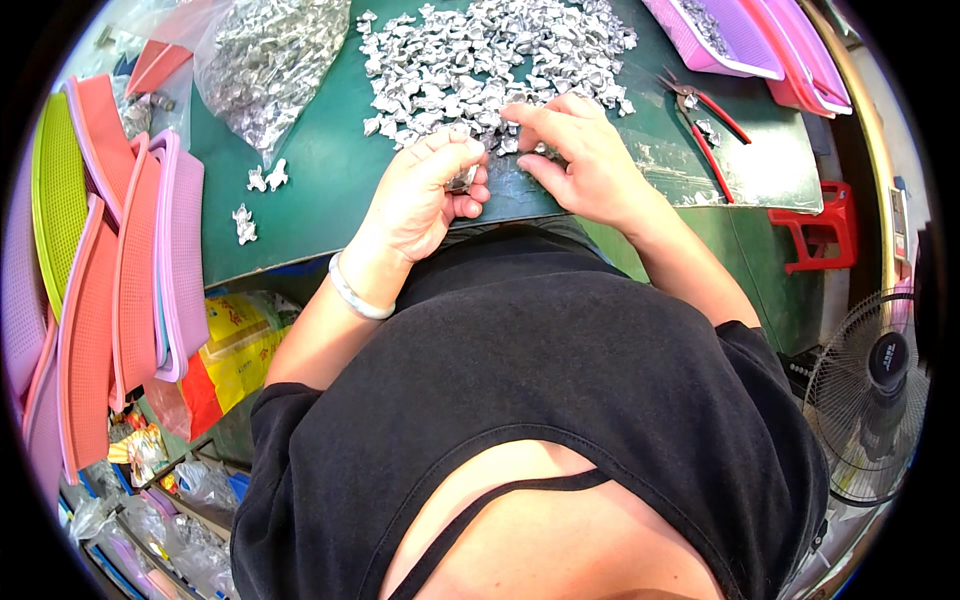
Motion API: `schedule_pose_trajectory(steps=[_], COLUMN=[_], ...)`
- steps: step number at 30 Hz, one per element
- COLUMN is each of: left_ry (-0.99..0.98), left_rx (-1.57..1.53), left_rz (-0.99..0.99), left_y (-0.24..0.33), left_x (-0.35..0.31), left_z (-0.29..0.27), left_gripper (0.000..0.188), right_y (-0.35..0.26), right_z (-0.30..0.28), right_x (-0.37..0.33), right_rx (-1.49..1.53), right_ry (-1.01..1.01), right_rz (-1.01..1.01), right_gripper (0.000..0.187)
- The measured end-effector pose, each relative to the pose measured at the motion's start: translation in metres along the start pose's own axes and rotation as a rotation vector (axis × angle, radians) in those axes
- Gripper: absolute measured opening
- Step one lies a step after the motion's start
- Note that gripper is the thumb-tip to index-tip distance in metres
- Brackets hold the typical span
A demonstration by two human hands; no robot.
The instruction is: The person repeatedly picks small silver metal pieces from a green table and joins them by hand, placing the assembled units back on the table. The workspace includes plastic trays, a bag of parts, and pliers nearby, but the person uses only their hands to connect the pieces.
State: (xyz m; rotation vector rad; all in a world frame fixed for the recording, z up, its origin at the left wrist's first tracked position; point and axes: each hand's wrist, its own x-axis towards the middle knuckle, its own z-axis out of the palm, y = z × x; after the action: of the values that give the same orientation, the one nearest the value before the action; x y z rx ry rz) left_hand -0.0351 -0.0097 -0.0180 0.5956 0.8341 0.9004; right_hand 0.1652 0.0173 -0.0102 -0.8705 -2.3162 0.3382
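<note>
Fingers of left hand [412, 200] curled, pinching silver piece [461, 180] at 12 o'clock | right hand [592, 165] at its 3 o'clock: thumb and forefinger parted, cannot tell whether touching metal | pile [475, 60] at 12, beyond hands | bag [275, 75], 11 | pliers [697, 130], 2

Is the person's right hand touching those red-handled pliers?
Apart. The head view shows green tabletop between the right hand and the red-handled pliers.

Pieces [430, 65] heaped on table [290, 225], bag [270, 70] to their left, pliers [688, 98] to their right, baskets [180, 250] at far left
</note>
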Motion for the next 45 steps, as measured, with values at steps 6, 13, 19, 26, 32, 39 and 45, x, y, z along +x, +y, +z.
schedule_pose_trajectory(steps=[6,13,19,26,32,39,45], left_ry=[0.041,0.083,0.097,0.059,0.058,0.103,0.101], left_rx=[0.051,0.089,0.141,0.122,0.124,0.166,0.134], left_rz=[-0.001,0.006,-0.016,0.002,-0.004,0.007,-0.014], left_y=[0.002,0.004,0.006,0.003,0.004,0.003,0.004], left_x=[-0.003,-0.006,-0.006,-0.002,-0.004,-0.002,-0.002], left_z=[0.002,0.007,0.013,0.012,0.014,0.018,0.016], left_gripper=[0.008,0.017,0.015,0.017,0.018,0.016,0.016], right_y=[0.004,0.001,-0.007,-0.012,-0.013,-0.011,-0.009], right_z=[0.008,0.010,0.002,0.001,0.001,0.002,0.006], right_x=[0.002,0.001,0.005,0.006,0.005,0.004,0.000], right_rx=[-0.068,0.137,0.220,0.199,0.207,0.234,0.288], right_ry=[0.030,0.084,0.188,0.201,0.210,0.242,0.215], right_rz=[-0.061,0.072,0.022,-0.029,-0.020,-0.016,0.085], right_gripper=[0.045,0.043,0.041,0.042,0.044,0.048,0.047])
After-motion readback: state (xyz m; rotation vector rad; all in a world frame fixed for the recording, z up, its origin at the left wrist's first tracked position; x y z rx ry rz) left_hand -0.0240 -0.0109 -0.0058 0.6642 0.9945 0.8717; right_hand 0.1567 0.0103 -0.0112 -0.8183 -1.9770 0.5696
